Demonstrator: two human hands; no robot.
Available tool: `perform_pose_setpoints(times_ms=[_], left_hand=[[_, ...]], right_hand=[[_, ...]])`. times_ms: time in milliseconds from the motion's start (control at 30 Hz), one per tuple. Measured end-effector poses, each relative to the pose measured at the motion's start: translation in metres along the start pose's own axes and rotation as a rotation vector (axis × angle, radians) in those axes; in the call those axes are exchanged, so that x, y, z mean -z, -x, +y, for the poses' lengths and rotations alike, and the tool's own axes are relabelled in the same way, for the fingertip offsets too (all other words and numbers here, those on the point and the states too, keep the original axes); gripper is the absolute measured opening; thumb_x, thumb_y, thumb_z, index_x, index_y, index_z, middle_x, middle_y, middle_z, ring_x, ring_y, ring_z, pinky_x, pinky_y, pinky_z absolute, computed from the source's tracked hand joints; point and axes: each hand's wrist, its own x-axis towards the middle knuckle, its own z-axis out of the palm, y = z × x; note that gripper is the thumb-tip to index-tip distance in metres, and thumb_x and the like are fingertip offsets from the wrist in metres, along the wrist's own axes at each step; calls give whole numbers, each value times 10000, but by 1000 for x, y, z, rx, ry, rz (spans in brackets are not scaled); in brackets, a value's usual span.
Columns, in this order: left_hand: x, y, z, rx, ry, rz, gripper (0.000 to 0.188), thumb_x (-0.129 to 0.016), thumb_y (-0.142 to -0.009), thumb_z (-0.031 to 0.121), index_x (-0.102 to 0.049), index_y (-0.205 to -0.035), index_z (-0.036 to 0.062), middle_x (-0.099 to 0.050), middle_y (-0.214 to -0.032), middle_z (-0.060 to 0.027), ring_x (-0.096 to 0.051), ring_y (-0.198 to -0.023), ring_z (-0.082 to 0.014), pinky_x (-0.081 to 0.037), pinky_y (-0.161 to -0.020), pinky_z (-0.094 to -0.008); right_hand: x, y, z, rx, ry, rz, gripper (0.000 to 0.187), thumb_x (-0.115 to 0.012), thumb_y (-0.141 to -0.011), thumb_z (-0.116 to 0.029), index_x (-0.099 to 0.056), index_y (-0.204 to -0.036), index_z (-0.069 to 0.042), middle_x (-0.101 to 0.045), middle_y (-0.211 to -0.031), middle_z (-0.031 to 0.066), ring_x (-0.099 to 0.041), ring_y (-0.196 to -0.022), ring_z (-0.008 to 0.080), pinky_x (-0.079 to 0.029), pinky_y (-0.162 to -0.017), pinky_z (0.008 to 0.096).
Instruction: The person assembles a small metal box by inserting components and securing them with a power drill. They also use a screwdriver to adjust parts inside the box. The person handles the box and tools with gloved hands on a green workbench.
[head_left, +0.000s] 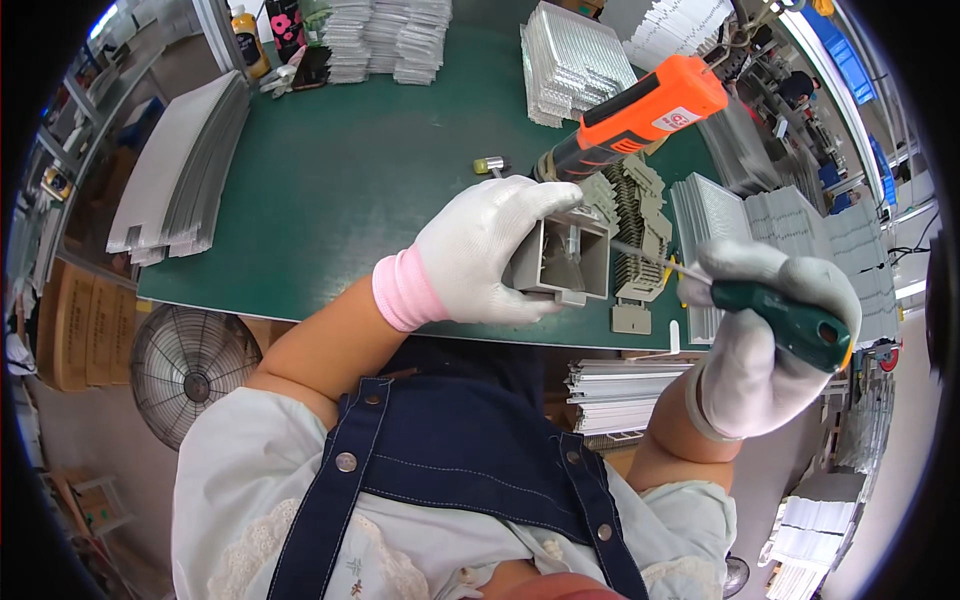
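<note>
My left hand (480,255), in a white glove with a pink cuff, grips a small grey plastic box (597,268) above the bench's front edge. The box's open side shows a hollow inside with a clear or shiny piece in it. In my right hand (765,375), also gloved in white, is a screwdriver (775,322) with a dark green handle. Its thin shaft points left, the tip close to the box's right side; whether it touches, I cannot tell. Just beyond the box, an orange and black power screwdriver (640,112) hangs at a slant.
Beige plastic pieces (640,220) lie in a row right of the box on the green bench (370,160). A small hammer (490,165) lies behind my left hand. Stacks of silvery panels (575,60) and white sheets (185,165) line the bench. A floor fan (195,385) stands at left.
</note>
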Motion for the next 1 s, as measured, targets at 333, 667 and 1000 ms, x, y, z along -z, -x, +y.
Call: perform_pose_setpoints(times_ms=[333,667,1000], left_hand=[[1,-2,4,39,29,-109,871,-865,-655,218,-460,-1403,30,-642,-1253,-166,-638,-1096,-360,-495,-974,-448],[-8,-11,-4,-39,-90,-91,888,-889,-656,265,-443,-1383,18,-652,-1201,-163,-643,-1025,-364,-512,-924,-456],[-11,-6,-8,-24,-85,-77,899,-860,-678,218,-409,-1429,17,-650,-1214,-175,-639,-1084,-343,-502,-958,-444]], right_hand=[[8,29,7,-64,14,-78,251,-721,-805,18,-591,-1017,-14,-723,-1004,222,-723,-851,346,-562,-747,396],[2,68,31,314,275,-182,214,-784,-672,-55,-608,-784,-3,-632,-995,217,-632,-731,368,-528,-598,442],[19,72,28,269,183,-281,330,-807,-714,-44,-639,-998,-31,-663,-1148,200,-681,-938,390,-551,-808,439]])
